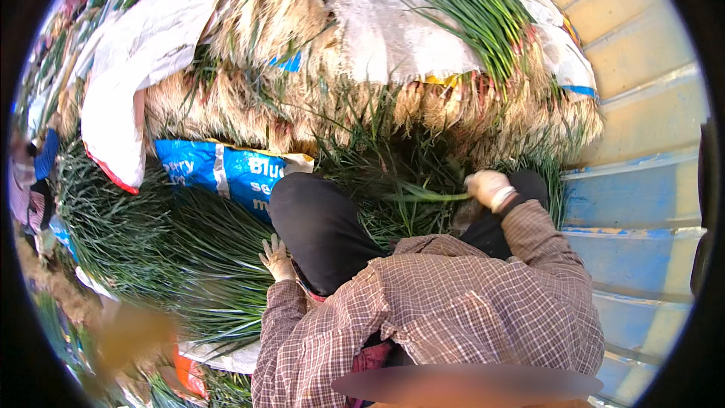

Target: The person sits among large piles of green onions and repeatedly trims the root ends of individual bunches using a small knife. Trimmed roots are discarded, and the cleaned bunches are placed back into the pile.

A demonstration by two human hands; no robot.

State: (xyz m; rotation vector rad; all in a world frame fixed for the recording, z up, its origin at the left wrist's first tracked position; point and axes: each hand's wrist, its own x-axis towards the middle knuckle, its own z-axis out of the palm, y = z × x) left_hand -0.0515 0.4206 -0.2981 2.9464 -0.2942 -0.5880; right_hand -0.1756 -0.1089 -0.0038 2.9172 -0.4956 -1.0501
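My left hand (277, 258), in a pale glove, rests with fingers apart at the edge of a heap of green onions (219, 264), beside my left knee. My right hand (489, 189), also gloved, is closed near my right knee. A few green onion leaves (430, 198) stick out leftward from its fist. Loose dark green leaves (408, 166) lie between my knees and a stacked wall of onion bundles (302, 106), whose pale stringy roots face me.
A blue printed sack (226, 170) lies by my left knee. White woven sacks (158, 38) drape over the stack, and one onion bundle (483, 15) lies on top. A ribbed blue and tan metal wall (634, 189) stands close at right. Another person (34, 174) is at far left.
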